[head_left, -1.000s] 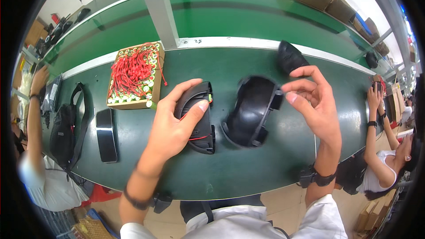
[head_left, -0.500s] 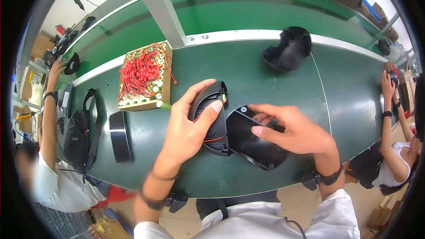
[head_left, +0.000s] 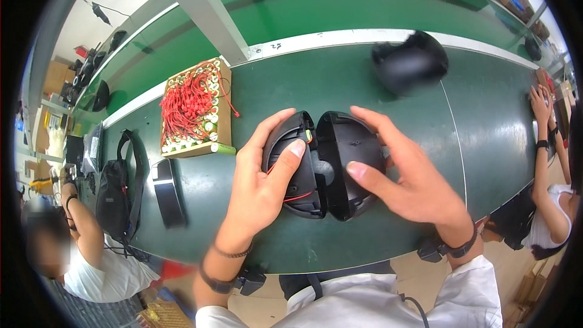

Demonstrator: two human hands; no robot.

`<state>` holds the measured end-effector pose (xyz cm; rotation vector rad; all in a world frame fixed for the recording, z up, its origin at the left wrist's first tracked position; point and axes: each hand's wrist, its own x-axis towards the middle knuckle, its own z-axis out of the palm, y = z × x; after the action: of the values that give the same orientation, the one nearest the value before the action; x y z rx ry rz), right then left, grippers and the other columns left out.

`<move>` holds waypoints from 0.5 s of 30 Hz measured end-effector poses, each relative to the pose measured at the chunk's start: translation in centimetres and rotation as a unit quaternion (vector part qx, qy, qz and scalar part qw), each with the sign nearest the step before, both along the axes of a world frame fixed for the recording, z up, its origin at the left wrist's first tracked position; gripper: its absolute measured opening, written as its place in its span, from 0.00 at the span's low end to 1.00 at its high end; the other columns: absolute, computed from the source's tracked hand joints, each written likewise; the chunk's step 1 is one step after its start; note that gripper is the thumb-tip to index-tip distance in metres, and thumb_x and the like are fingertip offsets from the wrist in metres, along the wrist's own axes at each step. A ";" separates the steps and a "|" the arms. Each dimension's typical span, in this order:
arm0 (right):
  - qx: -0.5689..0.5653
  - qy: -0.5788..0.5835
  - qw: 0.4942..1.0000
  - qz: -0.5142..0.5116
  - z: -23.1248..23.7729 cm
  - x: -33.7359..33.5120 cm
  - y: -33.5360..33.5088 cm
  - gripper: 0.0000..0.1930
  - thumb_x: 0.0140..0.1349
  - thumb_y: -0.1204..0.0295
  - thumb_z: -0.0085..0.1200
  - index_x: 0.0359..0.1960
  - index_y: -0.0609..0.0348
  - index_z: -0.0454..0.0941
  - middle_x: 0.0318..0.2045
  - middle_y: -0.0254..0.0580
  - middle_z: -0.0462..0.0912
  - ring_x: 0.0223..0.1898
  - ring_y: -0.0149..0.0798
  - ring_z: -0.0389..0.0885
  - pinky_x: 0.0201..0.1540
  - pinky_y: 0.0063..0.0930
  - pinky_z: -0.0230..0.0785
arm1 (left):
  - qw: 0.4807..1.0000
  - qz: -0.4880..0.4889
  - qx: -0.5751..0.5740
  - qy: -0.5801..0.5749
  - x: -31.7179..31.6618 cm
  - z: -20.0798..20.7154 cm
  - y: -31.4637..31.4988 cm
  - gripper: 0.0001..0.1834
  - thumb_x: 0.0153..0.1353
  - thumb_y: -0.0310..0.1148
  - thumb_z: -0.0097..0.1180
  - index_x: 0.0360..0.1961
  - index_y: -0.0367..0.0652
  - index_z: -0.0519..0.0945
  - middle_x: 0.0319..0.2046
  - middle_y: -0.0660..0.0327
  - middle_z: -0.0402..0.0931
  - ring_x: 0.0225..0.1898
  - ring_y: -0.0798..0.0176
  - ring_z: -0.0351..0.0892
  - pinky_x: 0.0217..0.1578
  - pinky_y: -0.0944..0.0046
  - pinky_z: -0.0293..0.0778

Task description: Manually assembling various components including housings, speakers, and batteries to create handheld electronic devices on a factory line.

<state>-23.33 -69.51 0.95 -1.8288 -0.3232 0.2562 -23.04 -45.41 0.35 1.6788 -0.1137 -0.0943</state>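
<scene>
My left hand [head_left: 258, 176] is closed around a black curved plastic housing [head_left: 299, 182]. A red wire runs along its edge, and a small green part shows near my thumb tip. Close on its right, my right hand [head_left: 407, 182] grips a black curved shell [head_left: 346, 158], thumb on the front and fingers partly hidden behind it. The two pieces stand side by side with their edges facing, a narrow gap at the top; whether they touch lower down I cannot tell. Beyond my right hand lies another black rounded shell [head_left: 410, 67], blurred.
A cardboard box [head_left: 225, 91] of green cells with red wires stands at the back left. Nearer are a black oblong panel [head_left: 170, 197] and a black bag [head_left: 114, 191]. A metal post [head_left: 200, 9] rises behind the box. Co-workers sit on both sides.
My right hand has turned its shell upright and brought it against the housing's right side. The far shell has changed its tilt. The left co-worker's arm has drawn back.
</scene>
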 end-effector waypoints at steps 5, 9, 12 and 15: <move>0.017 -0.115 0.992 -0.057 -1.9 0.0 1.7 0.32 0.71 0.64 0.64 0.71 0.67 0.68 0.61 0.58 0.78 0.61 0.47 0.80 0.63 0.36 0.72 | 1.000 0.006 -0.024 -0.009 0.2 -0.1 -0.7 0.22 0.73 0.29 0.59 0.64 0.28 0.74 0.51 0.53 0.83 0.53 0.65 0.81 0.57 0.65 0.76; 0.164 -0.031 0.985 -0.052 -2.2 -0.2 2.4 0.29 0.69 0.68 0.63 0.69 0.66 0.70 0.57 0.50 0.80 0.61 0.41 0.79 0.65 0.35 0.70 | 1.000 0.016 -0.007 0.009 -0.2 0.0 -0.9 0.21 0.74 0.29 0.59 0.63 0.28 0.74 0.51 0.53 0.83 0.52 0.65 0.81 0.57 0.65 0.76; 0.175 -0.062 0.981 -0.052 -2.7 0.0 2.2 0.28 0.67 0.72 0.61 0.68 0.66 0.71 0.57 0.48 0.81 0.60 0.39 0.78 0.66 0.34 0.69 | 0.999 0.014 -0.001 0.038 -0.5 0.2 -1.2 0.21 0.74 0.29 0.58 0.63 0.28 0.75 0.51 0.53 0.83 0.52 0.65 0.81 0.57 0.65 0.75; 0.193 -0.085 0.975 -0.065 -2.7 0.0 2.3 0.29 0.64 0.75 0.60 0.67 0.66 0.72 0.58 0.49 0.79 0.60 0.40 0.78 0.66 0.34 0.69 | 0.999 0.006 0.051 -0.009 -0.5 0.1 -1.4 0.21 0.73 0.28 0.58 0.64 0.30 0.75 0.50 0.52 0.83 0.52 0.64 0.81 0.57 0.65 0.75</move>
<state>-23.38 -67.22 -1.71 -1.4810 -0.3440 -0.0543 -23.57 -46.80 0.47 1.7815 -0.1144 -0.0782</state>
